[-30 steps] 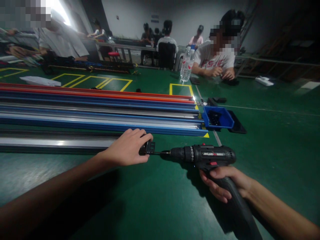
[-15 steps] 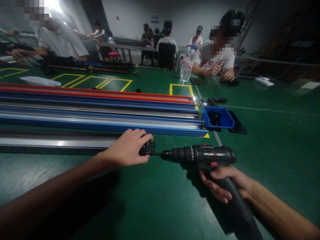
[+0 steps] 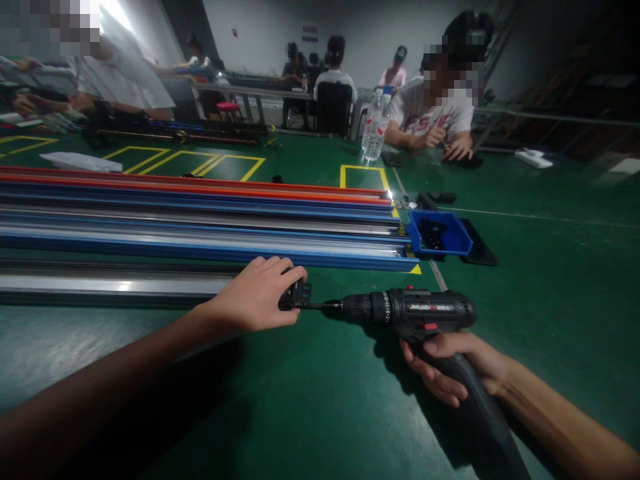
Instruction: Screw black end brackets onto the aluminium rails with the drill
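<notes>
My left hand is wrapped over the right end of a dark rail with a silver face, gripping a black end piece there. The fingertips curl over that piece. Lower right, my right hand holds a black cordless drill by its handle, thumb below the red switch. The drill lies level and points left; its long thin bit reaches the end piece beside my left fingers. Whether the tip sits in a screw is hidden.
Blue rails and an orange rail lie beyond. A blue bin of black parts stands right of them, on a dark flat object. Two water bottles stand near a person across the green table.
The view has shifted very slightly. Both hands, the drill and the rail keep nearly the same positions. Across the table, the person's hands have moved a little.
</notes>
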### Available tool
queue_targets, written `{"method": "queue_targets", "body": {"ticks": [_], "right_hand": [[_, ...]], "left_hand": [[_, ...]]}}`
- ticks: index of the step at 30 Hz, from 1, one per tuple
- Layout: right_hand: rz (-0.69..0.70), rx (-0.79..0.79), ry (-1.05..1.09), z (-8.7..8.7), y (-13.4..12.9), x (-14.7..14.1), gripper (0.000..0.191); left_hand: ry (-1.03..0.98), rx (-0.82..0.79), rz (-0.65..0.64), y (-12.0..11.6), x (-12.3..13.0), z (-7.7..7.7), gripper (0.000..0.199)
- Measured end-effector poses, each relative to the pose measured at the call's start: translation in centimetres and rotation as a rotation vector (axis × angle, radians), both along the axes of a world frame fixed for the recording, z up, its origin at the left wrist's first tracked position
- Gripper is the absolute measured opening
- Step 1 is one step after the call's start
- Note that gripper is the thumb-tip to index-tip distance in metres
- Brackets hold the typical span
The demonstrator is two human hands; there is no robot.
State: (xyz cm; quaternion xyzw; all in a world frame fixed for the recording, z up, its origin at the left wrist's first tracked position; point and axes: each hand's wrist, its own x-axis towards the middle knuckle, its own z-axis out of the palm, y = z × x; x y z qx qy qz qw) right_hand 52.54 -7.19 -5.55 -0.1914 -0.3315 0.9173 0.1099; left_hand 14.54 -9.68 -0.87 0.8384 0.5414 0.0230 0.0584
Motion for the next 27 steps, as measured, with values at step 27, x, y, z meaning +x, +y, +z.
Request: {"method": "queue_targets", "body": {"ticks": [27], "right_hand": [[0.013, -0.015, 0.001, -0.01, 0.01, 0.00, 0.028]], "left_hand": [[0.007, -0.002, 0.001, 0.05, 0.04, 0.03, 0.040]]}}
